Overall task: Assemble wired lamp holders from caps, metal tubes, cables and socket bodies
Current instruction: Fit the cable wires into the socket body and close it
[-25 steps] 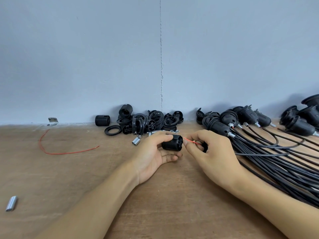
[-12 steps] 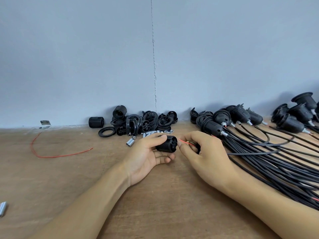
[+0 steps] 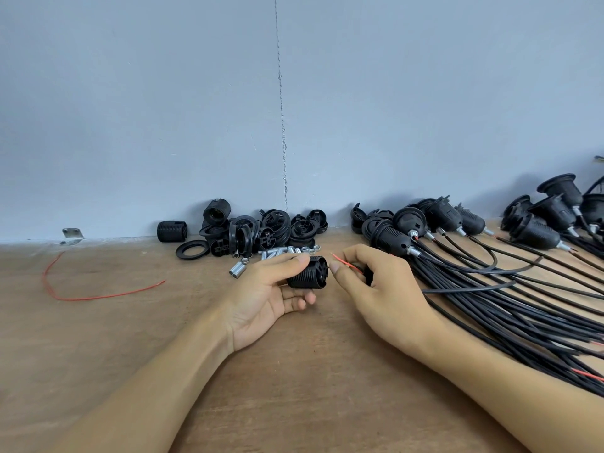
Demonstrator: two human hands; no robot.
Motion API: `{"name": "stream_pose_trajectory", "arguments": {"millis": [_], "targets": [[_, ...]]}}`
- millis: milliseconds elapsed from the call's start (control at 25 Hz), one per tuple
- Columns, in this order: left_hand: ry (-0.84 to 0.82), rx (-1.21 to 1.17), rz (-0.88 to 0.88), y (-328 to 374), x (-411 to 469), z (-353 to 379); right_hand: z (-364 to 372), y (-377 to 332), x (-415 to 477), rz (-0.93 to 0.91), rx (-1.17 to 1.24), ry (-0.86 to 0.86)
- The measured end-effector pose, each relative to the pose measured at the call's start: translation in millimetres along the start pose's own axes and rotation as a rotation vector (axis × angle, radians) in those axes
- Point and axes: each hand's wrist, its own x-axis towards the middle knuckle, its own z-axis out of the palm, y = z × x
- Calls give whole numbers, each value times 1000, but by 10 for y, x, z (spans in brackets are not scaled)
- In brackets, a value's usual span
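Black ribbed plastic is showing between the thumb and fingers of the left hand [image 3: 261, 295], which is gripping a socket body [image 3: 309, 273] just above the wooden surface [image 3: 294, 387], one end facing right. The right hand [image 3: 382, 289] is sitting just beside it, thumb and forefinger pinching a thin red wire [image 3: 346, 264] whose tip is pointing up and left, near the socket body but apart from it. Behind the hands, loose black caps and rings [image 3: 261, 227] are lying heaped against the wall, with short metal tubes [image 3: 238, 268] scattered in front. Finished lamp holders [image 3: 392, 238] are lying at the right, their black cables [image 3: 506, 305] fanning across the surface. Another red wire [image 3: 98, 295] is lying curved at the left.
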Motion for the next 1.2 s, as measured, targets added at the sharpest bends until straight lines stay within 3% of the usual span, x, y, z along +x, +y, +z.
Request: {"name": "stream_pose_trajectory", "arguments": {"millis": [400, 1040, 1200], "targets": [[24, 38, -22, -12, 14, 24, -12, -29, -41, -115, -222, 14], [-9, -14, -66, -14, 61, 1, 52, -28, -35, -64, 27, 52], [7, 22, -35, -24, 43, 36, 58, 15, -31, -14, -30, 63]]}}
